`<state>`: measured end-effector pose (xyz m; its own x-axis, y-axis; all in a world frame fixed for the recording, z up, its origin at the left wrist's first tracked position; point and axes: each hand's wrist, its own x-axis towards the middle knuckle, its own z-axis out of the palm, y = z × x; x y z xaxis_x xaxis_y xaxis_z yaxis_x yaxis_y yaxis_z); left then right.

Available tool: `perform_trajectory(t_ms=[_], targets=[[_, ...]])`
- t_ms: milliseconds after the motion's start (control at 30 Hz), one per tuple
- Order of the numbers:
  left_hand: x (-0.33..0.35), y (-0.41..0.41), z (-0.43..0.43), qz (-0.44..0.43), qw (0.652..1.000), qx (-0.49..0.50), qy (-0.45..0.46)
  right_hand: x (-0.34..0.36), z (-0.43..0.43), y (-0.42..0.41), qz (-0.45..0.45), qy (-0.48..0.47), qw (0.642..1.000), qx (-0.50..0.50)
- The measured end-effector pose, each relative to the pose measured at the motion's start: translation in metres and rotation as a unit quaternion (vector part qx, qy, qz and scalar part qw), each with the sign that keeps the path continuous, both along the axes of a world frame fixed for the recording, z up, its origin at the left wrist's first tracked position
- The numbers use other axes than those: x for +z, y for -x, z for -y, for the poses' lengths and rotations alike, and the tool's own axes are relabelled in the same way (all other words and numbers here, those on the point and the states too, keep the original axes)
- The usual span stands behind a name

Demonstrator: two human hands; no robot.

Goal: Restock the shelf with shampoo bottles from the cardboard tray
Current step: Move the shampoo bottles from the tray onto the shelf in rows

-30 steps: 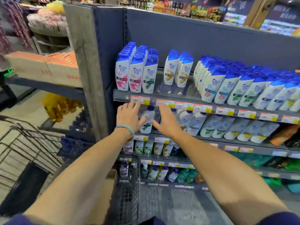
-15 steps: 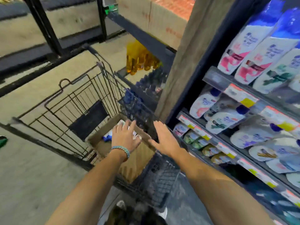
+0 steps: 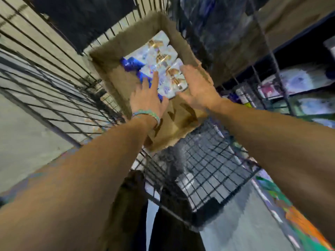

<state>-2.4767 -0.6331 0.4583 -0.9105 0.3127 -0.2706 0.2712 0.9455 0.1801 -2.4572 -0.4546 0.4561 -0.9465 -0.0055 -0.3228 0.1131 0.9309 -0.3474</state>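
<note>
I'm hovering both hands over the shampoo bottles.
My left hand and right hand are spreading flat, fingers straight, gripping nothing; the bottles are lying in the cardboard tray inside the wire cart.

We record: one black wire cart, bars blurred, with a fine mesh panel at its near end and a dark flap at its far end. Pale, smooth floor beyond the cart's left side; greyer floor off its near right corner. A tan upright panel past its far right corner. Light soft and even.
</note>
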Motion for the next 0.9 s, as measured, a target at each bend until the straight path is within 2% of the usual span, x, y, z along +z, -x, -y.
perform_trajectory(t_ms=[100, 200, 267, 400, 533, 633, 767, 900], targets=[[-0.035, 0.0, -0.019, 0.02, 0.995, 0.089, -0.033, -0.031, -0.011, 0.029, -0.029, 0.005, 0.999, 0.028], [-0.063, -0.009, -0.036, 0.06, 0.968, 0.218, -0.106, -0.048, -0.013, 0.068, -0.052, 0.023, 0.997, 0.049], [-0.083, -0.013, -0.042, 0.094, 0.955, 0.247, -0.135, -0.053, -0.01, 0.091, -0.063, 0.035, 0.994, 0.078], [-0.109, -0.002, -0.045, 0.161, 0.954, 0.194, -0.162, -0.067, 0.0, 0.12, -0.066, 0.041, 0.985, 0.156], [-0.121, 0.01, -0.035, 0.126, 0.977, 0.13, -0.114, -0.077, -0.001, 0.132, -0.027, -0.011, 0.977, 0.211], [-0.122, 0.016, -0.027, 0.117, 0.989, 0.072, -0.052, -0.073, 0.002, 0.132, -0.046, -0.04, 0.978, 0.201], [-0.111, 0.026, -0.016, 0.131, 0.991, 0.0, -0.023, -0.07, 0.015, 0.131, -0.034, -0.143, 0.964, 0.22], [-0.094, 0.027, 0.001, 0.142, 0.984, -0.099, 0.036, -0.068, 0.017, 0.121, 0.012, -0.161, 0.975, 0.154]])
